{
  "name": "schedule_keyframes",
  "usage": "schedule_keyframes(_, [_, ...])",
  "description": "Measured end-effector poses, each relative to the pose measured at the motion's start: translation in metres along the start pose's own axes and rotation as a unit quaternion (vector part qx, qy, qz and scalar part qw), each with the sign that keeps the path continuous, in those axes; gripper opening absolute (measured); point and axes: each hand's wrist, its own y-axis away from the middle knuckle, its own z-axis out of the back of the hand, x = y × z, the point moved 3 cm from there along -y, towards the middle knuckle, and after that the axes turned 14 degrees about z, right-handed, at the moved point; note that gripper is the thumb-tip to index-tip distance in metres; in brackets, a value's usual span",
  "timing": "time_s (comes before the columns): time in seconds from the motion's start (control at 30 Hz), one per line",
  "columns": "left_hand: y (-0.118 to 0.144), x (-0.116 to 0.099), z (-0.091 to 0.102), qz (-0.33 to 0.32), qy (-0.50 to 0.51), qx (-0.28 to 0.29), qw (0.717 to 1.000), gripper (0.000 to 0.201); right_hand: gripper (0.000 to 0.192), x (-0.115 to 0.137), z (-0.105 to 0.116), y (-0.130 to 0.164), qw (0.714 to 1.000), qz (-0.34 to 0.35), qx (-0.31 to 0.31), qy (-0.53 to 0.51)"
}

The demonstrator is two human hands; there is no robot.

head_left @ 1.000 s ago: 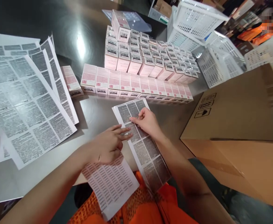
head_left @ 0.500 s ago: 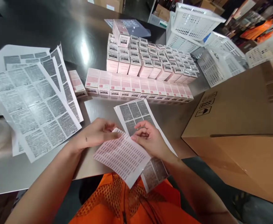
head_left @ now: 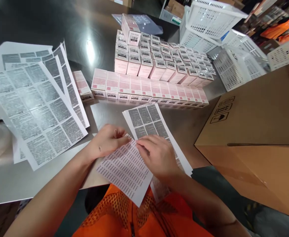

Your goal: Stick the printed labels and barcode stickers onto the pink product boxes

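Observation:
A white sticker sheet (head_left: 126, 168) printed with rows of short dark lines hangs over the table's front edge. My left hand (head_left: 109, 140) is closed on its upper edge, thumb on top. Close beside it, my right hand (head_left: 156, 154) pinches the sheet's top corner, fingers pressed together; whether a single small label is between the fingertips cannot be made out. Under my right hand lies a stack of label sheets (head_left: 148, 120) printed with dark text blocks, partly covered by the hand and the sticker sheet.
More label sheets (head_left: 39, 108) lie at the left. Rows of small pink-and-white boxes (head_left: 136, 87) stand behind my hands, one box (head_left: 82, 86) apart from them. A large cardboard carton (head_left: 253, 121) is at the right, white plastic baskets (head_left: 213, 18) behind it.
My right hand has moved slightly left and down to the sheet's top corner, its fingers now closed together and nearer my left hand. The view has shifted a little.

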Motion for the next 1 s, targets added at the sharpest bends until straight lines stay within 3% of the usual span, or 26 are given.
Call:
schedule_keyframes(0.2, [0.001, 0.001, 0.000, 0.006, -0.006, -0.006, 1.000, 0.033, 0.017, 0.006, -0.002, 0.000, 0.999, 0.014, -0.041, 0.031])
schedule_keyframes(0.57, [-0.001, 0.000, 0.000, 0.005, -0.034, -0.005, 0.999, 0.036, 0.019, 0.010, -0.005, 0.004, 0.999, 0.007, -0.031, -0.008])
schedule_keyframes(0.63, [-0.001, 0.000, 0.000, -0.002, -0.043, -0.015, 0.999, 0.037, 0.014, -0.002, 0.000, 0.003, 0.994, -0.056, -0.047, -0.083])
schedule_keyframes(0.7, [-0.002, 0.000, 0.000, -0.022, -0.060, -0.013, 0.998, 0.035, 0.008, -0.027, 0.007, 0.000, 0.968, -0.152, -0.095, -0.174])
schedule_keyframes(0.8, [-0.003, 0.000, -0.005, -0.072, -0.093, 0.027, 0.993, 0.027, 0.029, -0.074, 0.010, -0.007, 0.905, -0.260, -0.170, -0.289])
schedule_keyframes(0.9, [-0.005, 0.002, -0.010, -0.088, -0.124, 0.064, 0.986, 0.029, 0.047, -0.111, -0.002, -0.016, 0.865, -0.304, -0.156, -0.368])
schedule_keyframes(1.0, [-0.007, 0.005, -0.012, -0.082, -0.133, 0.076, 0.985, 0.036, 0.050, -0.126, -0.017, -0.020, 0.861, -0.317, -0.121, -0.379])
